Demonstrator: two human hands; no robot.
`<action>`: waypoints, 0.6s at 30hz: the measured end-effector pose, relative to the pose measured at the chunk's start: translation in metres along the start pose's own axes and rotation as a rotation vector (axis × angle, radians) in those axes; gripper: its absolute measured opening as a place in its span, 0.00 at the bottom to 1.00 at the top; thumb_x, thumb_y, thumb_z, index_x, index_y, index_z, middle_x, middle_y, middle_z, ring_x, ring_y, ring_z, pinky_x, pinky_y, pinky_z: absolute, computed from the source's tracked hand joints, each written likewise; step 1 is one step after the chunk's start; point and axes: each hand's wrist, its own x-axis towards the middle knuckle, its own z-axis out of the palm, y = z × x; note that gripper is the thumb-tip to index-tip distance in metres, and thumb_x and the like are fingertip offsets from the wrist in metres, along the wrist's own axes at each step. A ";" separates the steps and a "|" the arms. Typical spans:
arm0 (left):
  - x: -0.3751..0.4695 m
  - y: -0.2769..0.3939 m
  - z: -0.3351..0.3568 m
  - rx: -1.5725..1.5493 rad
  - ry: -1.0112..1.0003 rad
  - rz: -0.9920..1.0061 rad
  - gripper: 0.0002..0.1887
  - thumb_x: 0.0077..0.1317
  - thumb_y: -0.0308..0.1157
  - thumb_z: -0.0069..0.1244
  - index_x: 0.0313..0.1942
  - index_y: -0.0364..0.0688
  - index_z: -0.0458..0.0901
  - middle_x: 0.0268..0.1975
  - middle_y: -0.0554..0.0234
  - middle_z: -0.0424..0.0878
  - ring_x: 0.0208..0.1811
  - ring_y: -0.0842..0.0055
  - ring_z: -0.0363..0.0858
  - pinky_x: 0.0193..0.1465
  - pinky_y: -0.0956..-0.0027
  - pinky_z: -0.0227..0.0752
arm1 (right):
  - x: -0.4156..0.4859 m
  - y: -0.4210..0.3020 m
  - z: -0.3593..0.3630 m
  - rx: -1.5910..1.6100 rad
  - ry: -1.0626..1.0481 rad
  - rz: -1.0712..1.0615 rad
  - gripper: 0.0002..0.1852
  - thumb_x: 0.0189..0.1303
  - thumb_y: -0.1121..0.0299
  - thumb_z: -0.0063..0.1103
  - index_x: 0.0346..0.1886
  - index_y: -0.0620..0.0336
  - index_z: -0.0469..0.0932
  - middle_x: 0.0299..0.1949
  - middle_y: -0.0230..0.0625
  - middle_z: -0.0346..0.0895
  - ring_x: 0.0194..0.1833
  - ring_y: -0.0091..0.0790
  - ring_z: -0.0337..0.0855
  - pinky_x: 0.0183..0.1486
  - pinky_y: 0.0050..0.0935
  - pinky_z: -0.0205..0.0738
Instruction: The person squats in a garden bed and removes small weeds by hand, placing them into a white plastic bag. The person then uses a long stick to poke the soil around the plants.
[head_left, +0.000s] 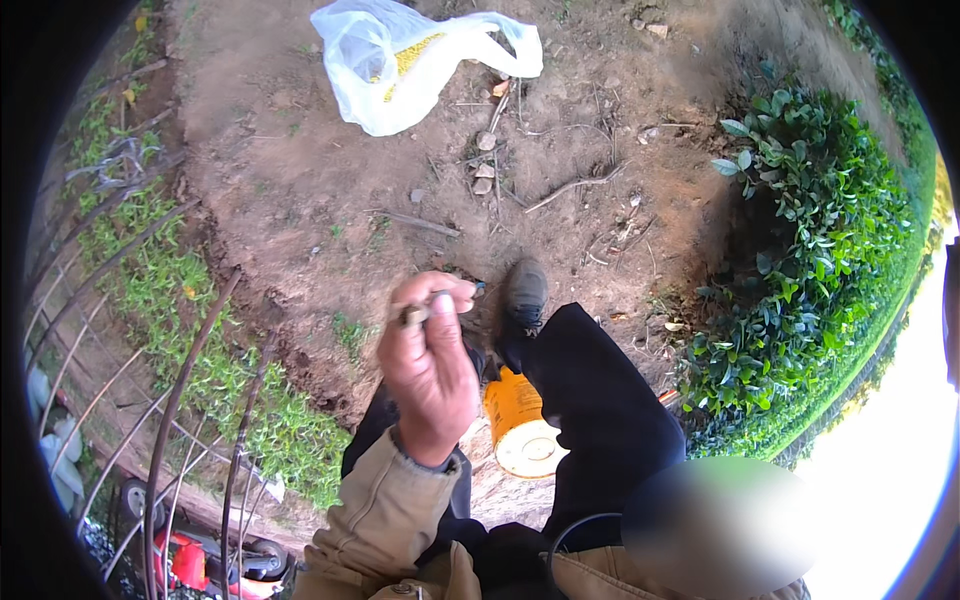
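Observation:
My left hand (431, 360), in a tan sleeve, is raised before me with thumb and fingers pinched together. Between them is a small brownish object (412, 315), too small to identify; a bit of blue shows just past the fingertips. My right hand is out of view; part of a tan garment shows at the bottom right beside a blurred oval. Farther ahead, a white translucent plastic bag (405, 101) lies on the soil, holding yellow granules (411, 57). A yellow bucket (514, 409) with a pale round end stands or lies between my legs; which, I cannot tell.
A leafy green hedge (825, 247) runs along the right. Thin bent poles (180, 382) rise at the left over grass (285, 427), with a red motorcycle (195, 562) beyond. Twigs and stones (484, 171) lie on the bare soil. My shoe (525, 289) rests ahead of the bucket.

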 end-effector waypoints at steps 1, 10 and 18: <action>-0.003 -0.004 0.007 0.003 0.017 0.014 0.06 0.82 0.24 0.43 0.52 0.35 0.77 0.43 0.58 0.85 0.41 0.76 0.83 0.47 0.71 0.78 | -0.001 -0.010 0.004 0.006 -0.019 0.000 0.19 0.69 0.57 0.57 0.55 0.61 0.78 0.40 0.50 0.87 0.42 0.55 0.90 0.47 0.53 0.83; -0.071 -0.027 0.004 0.112 0.041 -0.011 0.06 0.82 0.24 0.43 0.51 0.35 0.77 0.46 0.54 0.85 0.46 0.68 0.85 0.52 0.67 0.79 | -0.022 0.011 -0.055 -0.174 -0.023 0.015 0.18 0.69 0.57 0.54 0.52 0.61 0.78 0.35 0.51 0.88 0.39 0.57 0.91 0.43 0.55 0.85; -0.135 0.084 -0.039 0.023 0.041 -0.134 0.06 0.82 0.24 0.44 0.50 0.35 0.79 0.49 0.53 0.86 0.53 0.68 0.86 0.60 0.66 0.77 | -0.071 0.074 -0.223 -0.178 0.342 -0.005 0.13 0.63 0.63 0.58 0.45 0.59 0.80 0.36 0.57 0.86 0.41 0.63 0.87 0.46 0.60 0.81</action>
